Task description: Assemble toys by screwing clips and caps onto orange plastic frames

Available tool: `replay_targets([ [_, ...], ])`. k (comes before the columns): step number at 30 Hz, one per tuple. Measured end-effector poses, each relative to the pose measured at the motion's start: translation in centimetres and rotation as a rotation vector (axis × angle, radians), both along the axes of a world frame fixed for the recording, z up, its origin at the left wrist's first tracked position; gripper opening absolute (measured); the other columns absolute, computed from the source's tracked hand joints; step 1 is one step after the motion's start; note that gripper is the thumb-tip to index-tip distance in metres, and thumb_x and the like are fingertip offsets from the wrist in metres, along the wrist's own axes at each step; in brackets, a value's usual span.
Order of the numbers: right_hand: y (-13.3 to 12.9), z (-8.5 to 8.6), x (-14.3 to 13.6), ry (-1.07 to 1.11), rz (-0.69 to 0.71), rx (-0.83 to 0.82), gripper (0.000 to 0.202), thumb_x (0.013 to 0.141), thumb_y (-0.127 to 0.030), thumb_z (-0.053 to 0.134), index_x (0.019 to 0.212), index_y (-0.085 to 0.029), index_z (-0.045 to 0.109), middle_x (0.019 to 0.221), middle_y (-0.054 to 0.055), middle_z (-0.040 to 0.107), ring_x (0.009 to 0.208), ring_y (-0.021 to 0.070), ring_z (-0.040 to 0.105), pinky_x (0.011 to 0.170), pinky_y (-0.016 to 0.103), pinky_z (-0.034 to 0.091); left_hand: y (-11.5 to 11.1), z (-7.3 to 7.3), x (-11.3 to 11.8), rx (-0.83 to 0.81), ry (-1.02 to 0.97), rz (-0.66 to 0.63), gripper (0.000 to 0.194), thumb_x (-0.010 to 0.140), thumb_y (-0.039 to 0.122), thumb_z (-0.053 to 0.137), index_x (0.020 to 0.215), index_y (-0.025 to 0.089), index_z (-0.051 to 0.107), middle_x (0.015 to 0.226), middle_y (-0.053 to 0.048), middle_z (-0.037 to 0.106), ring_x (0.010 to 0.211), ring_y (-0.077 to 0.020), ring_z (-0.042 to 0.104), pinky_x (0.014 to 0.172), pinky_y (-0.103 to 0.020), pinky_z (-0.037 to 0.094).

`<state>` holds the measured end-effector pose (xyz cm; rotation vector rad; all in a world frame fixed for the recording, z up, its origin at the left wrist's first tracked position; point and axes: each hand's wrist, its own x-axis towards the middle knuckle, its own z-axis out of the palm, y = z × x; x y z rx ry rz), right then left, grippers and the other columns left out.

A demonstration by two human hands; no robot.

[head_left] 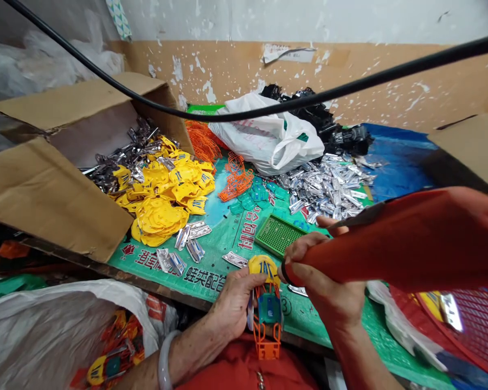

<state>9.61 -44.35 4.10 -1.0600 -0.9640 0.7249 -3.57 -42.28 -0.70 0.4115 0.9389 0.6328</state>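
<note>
Low in the middle, my left hand (238, 298) is closed on a small plastic assembly: an orange open frame (267, 346) with a green block (269, 307) inside and a yellow cover (264, 266) at its top. A silver strip shows along its side. My right hand (329, 287) is wrapped around a long red tool (410, 238) that looks like a power screwdriver. Its dark front end points at the yellow cover; whether it touches cannot be made out. A green perforated tray (278, 234) lies just beyond my hands.
Yellow covers (166, 189) spill from a cardboard box (57, 184) on the left. Silver pieces (329, 184), orange frames (236, 177) and a white bag (268, 132) lie farther back. Finished-looking assemblies (117, 352) fill a bag lower left. A red basket (472, 325) stands right. A black cable (236, 116) hangs across.
</note>
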Motion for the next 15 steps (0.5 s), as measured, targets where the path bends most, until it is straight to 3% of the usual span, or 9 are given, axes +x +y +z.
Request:
replay_targets([
  [8, -0.8, -0.5, -0.6, 0.017, -0.013, 0.043, 0.049, 0.069, -0.013, 0.070, 0.112, -0.030, 0.053, 0.073, -0.004, 0.060, 0.067, 0.0158, 0.060, 0.068, 0.035, 0.052, 0.1, 0.1, -0.1, 0.021, 0.052, -0.028, 0.028, 0.055, 0.030, 0.079, 0.071, 0.010, 0.067, 0.051, 0.001, 0.059, 0.041, -0.0073, 0.047, 0.041, -0.019, 0.036],
  [12, -1.0, 1.4, 0.3, 0.134, 0.043, 0.109, 0.063, 0.068, -0.013, 0.071, 0.123, -0.032, 0.046, 0.071, -0.004, 0.061, 0.062, 0.0152, 0.059, 0.062, 0.034, 0.053, 0.3, 0.4, -0.3, 0.007, -0.056, -0.084, 0.030, 0.056, 0.030, 0.079, 0.075, 0.009, 0.067, 0.059, -0.003, 0.063, 0.048, -0.0103, 0.055, 0.047, -0.020, 0.042],
  [15, 0.4, 3.3, 2.0, 0.153, -0.083, 0.138, 0.069, 0.061, -0.009, 0.073, 0.123, -0.030, 0.049, 0.067, -0.005, 0.063, 0.058, 0.0163, 0.060, 0.053, 0.031, 0.051, 0.6, 0.5, -0.6, 0.014, -0.050, -0.108, 0.029, 0.056, 0.028, 0.079, 0.075, 0.008, 0.068, 0.062, -0.006, 0.066, 0.051, -0.0118, 0.057, 0.049, -0.022, 0.045],
])
